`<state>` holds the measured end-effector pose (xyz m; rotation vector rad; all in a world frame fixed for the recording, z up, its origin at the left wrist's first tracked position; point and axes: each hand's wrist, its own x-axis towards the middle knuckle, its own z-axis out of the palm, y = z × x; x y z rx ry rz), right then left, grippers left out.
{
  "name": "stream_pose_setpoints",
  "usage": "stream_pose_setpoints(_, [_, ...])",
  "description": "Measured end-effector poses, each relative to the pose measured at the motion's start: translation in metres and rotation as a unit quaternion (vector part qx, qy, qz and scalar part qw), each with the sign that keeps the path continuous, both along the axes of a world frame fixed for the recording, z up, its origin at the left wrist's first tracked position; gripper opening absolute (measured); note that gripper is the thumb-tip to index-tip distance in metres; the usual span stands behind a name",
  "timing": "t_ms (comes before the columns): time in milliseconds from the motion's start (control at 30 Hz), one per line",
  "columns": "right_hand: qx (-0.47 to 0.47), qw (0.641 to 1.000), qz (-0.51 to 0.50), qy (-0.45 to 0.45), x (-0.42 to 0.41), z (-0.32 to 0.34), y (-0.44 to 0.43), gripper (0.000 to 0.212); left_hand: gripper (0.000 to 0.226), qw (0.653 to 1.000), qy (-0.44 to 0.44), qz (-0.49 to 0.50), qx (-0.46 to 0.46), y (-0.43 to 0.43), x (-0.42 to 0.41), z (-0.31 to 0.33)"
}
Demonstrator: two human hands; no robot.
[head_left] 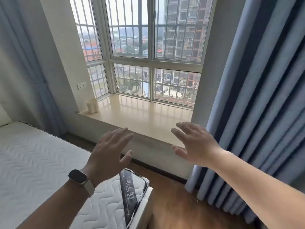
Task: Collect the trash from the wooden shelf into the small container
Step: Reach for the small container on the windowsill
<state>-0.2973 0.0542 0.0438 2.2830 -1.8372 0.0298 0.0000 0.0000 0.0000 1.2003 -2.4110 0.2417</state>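
I see both hands raised, palms down, holding nothing. Left hand (109, 151) fingers spread, smartwatch (77, 177) on wrist, above mattress (38, 156) corner. Right hand (196, 146) fingers spread, over front edge of window ledge (140, 116). Small container (91, 105), cream, upright at far left corner of ledge, well apart from both hands. Blue curtain (257, 104) on right.
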Motion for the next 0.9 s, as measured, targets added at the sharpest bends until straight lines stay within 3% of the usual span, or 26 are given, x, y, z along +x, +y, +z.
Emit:
stream_pose_setpoints(267, [0.004,1.0,0.012,-0.025,-0.08,-0.026,-0.061,0.074,0.057,0.999,-0.022,0.026,0.021,-0.056,-0.081,-0.01])
stream_pose_setpoints(567, [-0.028,0.998,0.048,-0.042,-0.19,-0.026,-0.125,0.061,0.058,0.997,-0.057,0.055,0.018,-0.103,-0.201,0.0])
stream_pose_setpoints(900, [-0.042,0.995,0.072,-0.057,-0.233,-0.029,-0.194,0.059,0.055,0.992,-0.096,0.08,0.015,-0.157,-0.244,0.007])
